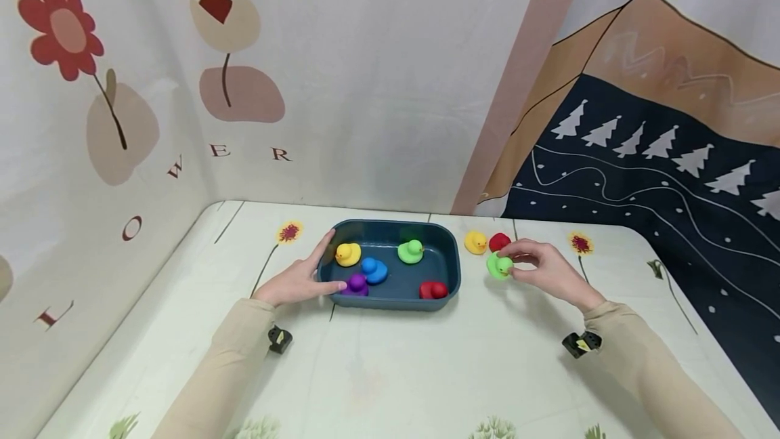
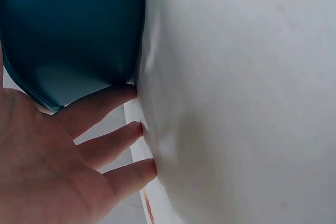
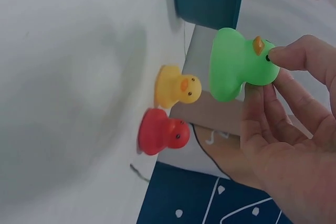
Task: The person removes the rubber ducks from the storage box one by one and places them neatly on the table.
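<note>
A dark blue tray stands on the table, with yellow, blue, purple, green and red rubber ducks inside. My left hand rests against the tray's left end, its thumb at the rim beside the purple duck. In the left wrist view, the fingers are spread and fairly straight outside the tray. Between thumb and fingers, my right hand pinches a green rubber duck by its head, above the table right of the tray.
A yellow rubber duck and a red one stand side by side on the table, near the back edge and right of the tray. Printed cloth hangs behind the table and on its left.
</note>
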